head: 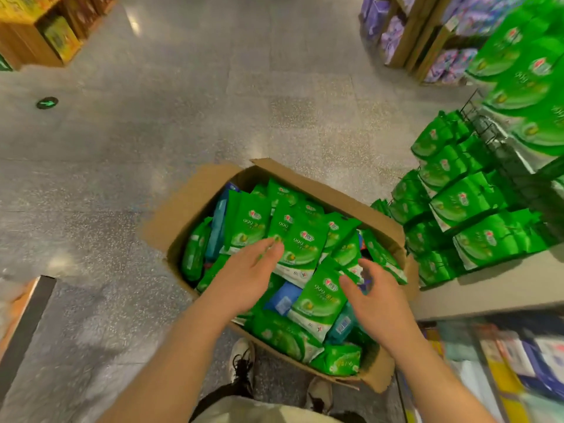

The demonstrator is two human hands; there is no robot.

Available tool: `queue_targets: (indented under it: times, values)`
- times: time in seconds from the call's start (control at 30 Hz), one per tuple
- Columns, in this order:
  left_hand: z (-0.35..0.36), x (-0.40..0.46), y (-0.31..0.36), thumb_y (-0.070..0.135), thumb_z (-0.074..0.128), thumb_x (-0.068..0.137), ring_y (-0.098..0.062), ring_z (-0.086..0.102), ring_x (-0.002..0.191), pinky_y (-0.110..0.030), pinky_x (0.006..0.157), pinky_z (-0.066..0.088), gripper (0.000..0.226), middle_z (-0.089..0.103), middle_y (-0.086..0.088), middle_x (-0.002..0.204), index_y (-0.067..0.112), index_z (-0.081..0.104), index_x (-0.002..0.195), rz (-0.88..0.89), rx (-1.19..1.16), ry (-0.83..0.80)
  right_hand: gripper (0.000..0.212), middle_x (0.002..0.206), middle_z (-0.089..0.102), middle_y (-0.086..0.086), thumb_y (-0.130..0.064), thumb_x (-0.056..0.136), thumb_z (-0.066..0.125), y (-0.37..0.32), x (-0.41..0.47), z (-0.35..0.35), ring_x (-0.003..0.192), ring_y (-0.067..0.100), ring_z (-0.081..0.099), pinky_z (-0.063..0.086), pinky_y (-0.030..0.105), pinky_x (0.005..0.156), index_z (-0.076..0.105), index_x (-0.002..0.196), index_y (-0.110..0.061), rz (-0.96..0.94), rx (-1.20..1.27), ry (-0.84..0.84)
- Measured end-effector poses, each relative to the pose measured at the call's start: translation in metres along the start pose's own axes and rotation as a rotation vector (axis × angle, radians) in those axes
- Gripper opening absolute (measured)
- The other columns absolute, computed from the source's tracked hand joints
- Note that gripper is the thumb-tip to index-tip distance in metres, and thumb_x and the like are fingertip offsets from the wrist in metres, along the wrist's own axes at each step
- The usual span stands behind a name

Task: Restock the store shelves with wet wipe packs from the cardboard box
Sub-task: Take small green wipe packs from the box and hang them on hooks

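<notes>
Hands are being lowered into the cardboard box point(189, 209), left hand point(247, 279) and right hand point(378, 303) spread wide, nothing gripped. Wet wipe packs point(305, 248) are filling the box; shelf point(488, 279) beyond is being shown part-stocked. Most restocking seems left.

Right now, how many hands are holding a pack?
0. The left hand hovers open above the green wet wipe packs in the cardboard box; the right hand hovers open near the box's right side.
</notes>
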State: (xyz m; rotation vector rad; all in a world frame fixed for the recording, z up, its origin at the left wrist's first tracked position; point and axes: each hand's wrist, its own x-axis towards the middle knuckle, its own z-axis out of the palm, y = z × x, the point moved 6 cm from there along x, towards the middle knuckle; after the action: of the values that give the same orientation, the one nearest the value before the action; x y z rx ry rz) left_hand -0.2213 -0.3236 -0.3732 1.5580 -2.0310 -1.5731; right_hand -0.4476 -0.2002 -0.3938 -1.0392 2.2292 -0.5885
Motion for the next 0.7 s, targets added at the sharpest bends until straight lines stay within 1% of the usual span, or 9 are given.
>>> queue_targets:
  times: [0.07, 0.13, 0.2, 0.27, 0.33, 0.43, 0.53, 0.6, 0.7]
  values:
    - [-0.007, 0.01, -0.001, 0.082, 0.024, 0.084, -0.005, 0.032, 0.148, -0.027, 0.118, 0.021, 0.086, 0.037, 0.016, 0.16, 0.035, 0.039, 0.155, 0.035, 0.016, -0.048, 0.07, 0.117, 0.064, 0.008, -0.055, 0.089, 0.068, 0.003, -0.002, 0.022, 0.112, 0.023, 0.059, 0.045, 0.033, 0.086, 0.051, 0.14, -0.009, 0.129, 0.011, 0.024]
    - [-0.011, 0.018, -0.004, 0.075, 0.025, 0.093, -0.004, 0.032, 0.146, -0.023, 0.113, 0.021, 0.076, 0.038, 0.016, 0.16, 0.034, 0.04, 0.155, 0.057, 0.041, -0.088, 0.079, 0.105, 0.063, 0.01, -0.06, 0.083, 0.071, 0.011, -0.003, 0.046, 0.112, 0.027, 0.058, 0.046, 0.036, 0.088, 0.051, 0.133, -0.003, 0.254, 0.063, 0.054]
    - [-0.009, 0.02, -0.009, 0.069, 0.026, 0.099, -0.005, 0.035, 0.145, -0.022, 0.112, 0.023, 0.068, 0.039, 0.014, 0.159, 0.031, 0.04, 0.155, 0.074, 0.081, -0.141, 0.088, 0.126, 0.056, 0.016, -0.057, 0.08, 0.078, 0.017, -0.005, 0.068, 0.131, 0.033, 0.047, 0.044, 0.042, 0.104, 0.043, 0.139, 0.0, 0.369, 0.112, 0.077]
    - [-0.004, 0.019, -0.016, 0.066, 0.027, 0.101, -0.005, 0.037, 0.144, -0.022, 0.111, 0.026, 0.065, 0.041, 0.012, 0.159, 0.031, 0.041, 0.154, 0.083, 0.116, -0.198, 0.109, 0.148, 0.037, 0.022, -0.055, 0.079, 0.081, 0.016, -0.009, 0.085, 0.141, 0.039, 0.031, 0.037, 0.048, 0.111, 0.024, 0.152, 0.001, 0.463, 0.093, 0.078]
    - [-0.002, 0.018, -0.024, 0.063, 0.027, 0.103, -0.005, 0.038, 0.143, -0.021, 0.108, 0.027, 0.06, 0.042, 0.013, 0.158, 0.033, 0.042, 0.153, 0.071, 0.127, -0.234, 0.12, 0.15, 0.028, 0.025, -0.055, 0.075, 0.084, 0.011, -0.009, 0.093, 0.137, 0.043, 0.03, 0.039, 0.051, 0.108, 0.014, 0.154, 0.002, 0.511, 0.052, 0.113]
    - [-0.003, 0.016, -0.031, 0.06, 0.024, 0.105, -0.006, 0.038, 0.143, -0.02, 0.106, 0.026, 0.059, 0.042, 0.013, 0.158, 0.032, 0.04, 0.154, 0.06, 0.156, -0.262, 0.123, 0.145, 0.03, 0.026, -0.05, 0.07, 0.09, 0.003, -0.007, 0.093, 0.129, 0.045, 0.037, 0.045, 0.049, 0.1, 0.014, 0.151, 0.003, 0.519, 0.027, 0.123]
    - [-0.005, 0.02, -0.03, 0.062, 0.025, 0.104, -0.003, 0.041, 0.137, -0.021, 0.105, 0.028, 0.06, 0.044, 0.013, 0.156, 0.031, 0.042, 0.153, 0.058, 0.169, -0.285, 0.117, 0.141, 0.039, 0.026, -0.036, 0.066, 0.096, 0.012, -0.003, 0.088, 0.129, 0.043, 0.042, 0.046, 0.044, 0.095, 0.019, 0.148, 0.0, 0.539, 0.148, 0.17]
    - [-0.002, 0.026, -0.028, 0.059, 0.032, 0.105, 0.0, 0.046, 0.124, -0.022, 0.1, 0.033, 0.055, 0.05, 0.013, 0.151, 0.032, 0.045, 0.151, 0.051, 0.138, -0.299, 0.107, 0.128, 0.058, 0.018, -0.031, 0.063, 0.097, 0.023, -0.004, 0.086, 0.119, 0.035, 0.059, 0.054, 0.045, 0.093, 0.031, 0.143, -0.003, 0.556, 0.262, 0.214]
    - [0.007, 0.034, -0.026, 0.056, 0.043, 0.103, -0.003, 0.05, 0.113, -0.025, 0.092, 0.037, 0.051, 0.055, 0.01, 0.145, 0.033, 0.047, 0.148, 0.018, 0.088, -0.324, 0.035, 0.083, 0.077, 0.002, -0.025, 0.075, 0.091, 0.039, -0.007, 0.08, 0.078, 0.021, 0.074, 0.061, 0.045, 0.074, 0.072, 0.1, -0.008, 0.556, 0.353, 0.225]
